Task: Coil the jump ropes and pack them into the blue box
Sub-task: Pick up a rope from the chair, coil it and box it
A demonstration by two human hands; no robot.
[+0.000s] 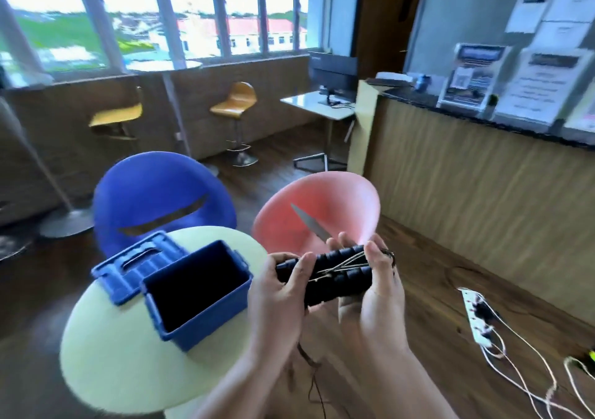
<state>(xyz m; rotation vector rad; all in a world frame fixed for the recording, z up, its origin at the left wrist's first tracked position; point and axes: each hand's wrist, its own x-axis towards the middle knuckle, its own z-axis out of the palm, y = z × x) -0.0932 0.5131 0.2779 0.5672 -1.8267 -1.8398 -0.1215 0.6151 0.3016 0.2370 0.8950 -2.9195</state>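
Note:
An open blue box (196, 315) stands on a round pale table (106, 354), its dark inside showing nothing, its hinged lid (135, 265) folded back to the left. Just right of the box, both hands hold a jump rope (335, 278): two black ribbed handles side by side with thin cord wound across them. My left hand (278, 293) grips the left ends of the handles. My right hand (376, 286) wraps the right ends, thumb on top. A thin dark strand of cord (309, 364) hangs down below the hands.
Behind the table stand a blue chair (161, 193) and a pink chair (322, 212). A wooden counter (483, 193) runs along the right. A white power strip (476, 315) with cables lies on the wood floor at right. Yellow bar stools stand by the far windows.

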